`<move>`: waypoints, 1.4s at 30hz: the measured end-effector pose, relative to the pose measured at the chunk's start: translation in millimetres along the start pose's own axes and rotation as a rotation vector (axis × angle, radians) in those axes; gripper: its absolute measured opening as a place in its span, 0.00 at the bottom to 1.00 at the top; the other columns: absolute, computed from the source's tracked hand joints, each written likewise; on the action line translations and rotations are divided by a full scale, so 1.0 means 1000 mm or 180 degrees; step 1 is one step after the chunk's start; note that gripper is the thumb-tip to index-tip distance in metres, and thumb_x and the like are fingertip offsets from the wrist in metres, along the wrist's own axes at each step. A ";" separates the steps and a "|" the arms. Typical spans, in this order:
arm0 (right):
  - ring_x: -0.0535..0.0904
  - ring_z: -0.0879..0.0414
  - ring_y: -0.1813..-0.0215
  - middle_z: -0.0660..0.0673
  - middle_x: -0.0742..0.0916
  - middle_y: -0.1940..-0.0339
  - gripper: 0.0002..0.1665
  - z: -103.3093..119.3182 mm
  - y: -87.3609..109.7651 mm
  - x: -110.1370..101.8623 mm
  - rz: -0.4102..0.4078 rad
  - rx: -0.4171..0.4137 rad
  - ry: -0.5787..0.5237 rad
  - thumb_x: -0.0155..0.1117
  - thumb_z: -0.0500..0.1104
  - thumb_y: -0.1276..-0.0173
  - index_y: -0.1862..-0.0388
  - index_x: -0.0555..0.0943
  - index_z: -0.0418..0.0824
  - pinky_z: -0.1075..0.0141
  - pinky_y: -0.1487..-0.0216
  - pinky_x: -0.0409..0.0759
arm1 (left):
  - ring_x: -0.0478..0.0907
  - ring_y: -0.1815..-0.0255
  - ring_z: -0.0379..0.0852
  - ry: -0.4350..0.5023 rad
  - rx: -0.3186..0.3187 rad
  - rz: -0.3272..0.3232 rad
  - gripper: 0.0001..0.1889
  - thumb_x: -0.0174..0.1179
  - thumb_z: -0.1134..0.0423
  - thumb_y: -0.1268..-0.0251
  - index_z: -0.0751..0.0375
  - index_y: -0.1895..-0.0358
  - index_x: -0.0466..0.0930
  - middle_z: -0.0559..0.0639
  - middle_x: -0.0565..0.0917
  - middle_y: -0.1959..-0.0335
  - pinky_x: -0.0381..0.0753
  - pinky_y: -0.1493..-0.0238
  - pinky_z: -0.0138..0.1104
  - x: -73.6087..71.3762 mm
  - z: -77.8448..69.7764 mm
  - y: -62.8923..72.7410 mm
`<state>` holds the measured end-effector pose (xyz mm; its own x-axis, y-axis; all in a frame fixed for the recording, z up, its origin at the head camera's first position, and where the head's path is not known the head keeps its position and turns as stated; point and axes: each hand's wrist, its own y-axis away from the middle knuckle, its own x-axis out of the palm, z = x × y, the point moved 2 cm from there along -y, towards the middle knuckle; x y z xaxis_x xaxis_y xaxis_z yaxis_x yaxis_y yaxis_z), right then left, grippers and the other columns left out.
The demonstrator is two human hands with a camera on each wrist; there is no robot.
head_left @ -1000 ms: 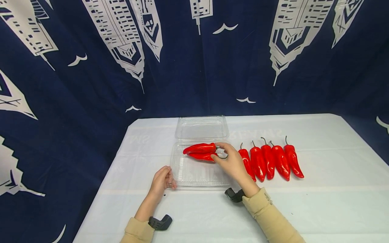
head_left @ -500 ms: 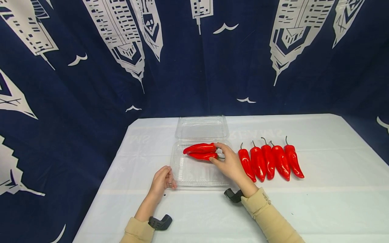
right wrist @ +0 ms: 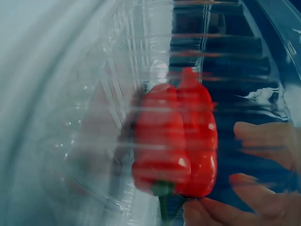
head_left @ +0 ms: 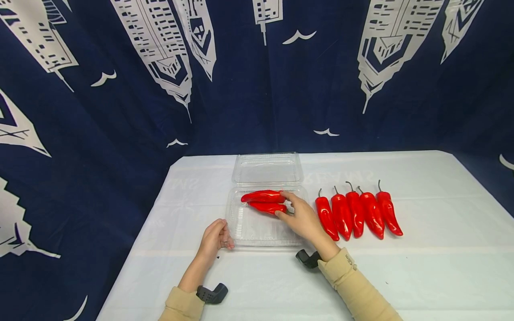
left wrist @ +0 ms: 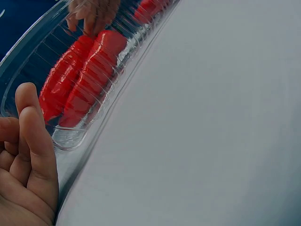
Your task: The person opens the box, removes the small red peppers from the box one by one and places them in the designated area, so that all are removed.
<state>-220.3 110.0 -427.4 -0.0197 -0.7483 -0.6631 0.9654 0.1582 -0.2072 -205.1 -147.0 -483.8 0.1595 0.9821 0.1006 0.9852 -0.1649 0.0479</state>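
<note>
Two red chili peppers (head_left: 263,196) lie side by side inside an open clear plastic clamshell container (head_left: 261,236). My right hand (head_left: 301,216) reaches over the container's right side. Its index finger touches the stem end of the upper pepper, and its thumb sits beside the lower pepper. Seen through the plastic in the right wrist view, several of its fingertips (right wrist: 249,188) are spread apart next to the peppers (right wrist: 162,136). At the container's front left corner, my left hand (head_left: 214,236) holds the rim between thumb and curled fingers; the exact contact is partly hidden.
A row of several more red chili peppers (head_left: 341,216) lies right of the container, stems away from me. The container's lid (head_left: 267,169) is folded back flat behind it. White cloth covers the table (head_left: 433,267); a dark blue patterned curtain (head_left: 261,98) hangs behind.
My right hand has shifted slightly left, its thumb coming away from the lower pepper's end. The upper pepper has slid a little left. My left hand has stayed on the corner.
</note>
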 end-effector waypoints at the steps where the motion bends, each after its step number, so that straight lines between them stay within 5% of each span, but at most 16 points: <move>1: 0.77 0.41 0.47 0.37 0.78 0.42 0.35 0.000 0.000 0.000 0.0013 0.0018 0.0004 0.69 0.44 0.42 0.36 0.70 0.39 0.49 0.49 0.76 | 0.74 0.85 0.44 0.0005 0.0002 0.0005 0.16 0.35 0.61 0.24 0.61 0.74 0.62 0.49 0.63 0.87 0.78 0.78 0.32 0.000 0.000 0.000; 18: 0.75 0.42 0.44 0.39 0.80 0.44 0.31 0.004 0.002 0.003 0.0198 0.0022 0.0043 0.68 0.43 0.42 0.39 0.72 0.37 0.48 0.45 0.73 | 0.74 0.86 0.42 0.0030 0.0025 -0.0027 0.14 0.37 0.62 0.27 0.62 0.73 0.62 0.48 0.63 0.87 0.77 0.80 0.32 0.000 0.001 -0.001; 42: 0.78 0.47 0.50 0.42 0.82 0.50 0.32 0.007 0.005 0.011 0.0502 0.0121 -0.0124 0.72 0.40 0.46 0.41 0.75 0.38 0.56 0.51 0.79 | 0.74 0.86 0.42 0.0006 0.0035 -0.0053 0.14 0.38 0.62 0.26 0.62 0.73 0.62 0.48 0.63 0.87 0.78 0.79 0.32 0.000 0.001 -0.001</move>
<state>-213.3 98.0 -430.6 0.1421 -0.7406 -0.6568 0.9649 0.2516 -0.0750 -206.2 -146.3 -484.7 0.1428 0.9845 0.1016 0.9883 -0.1474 0.0386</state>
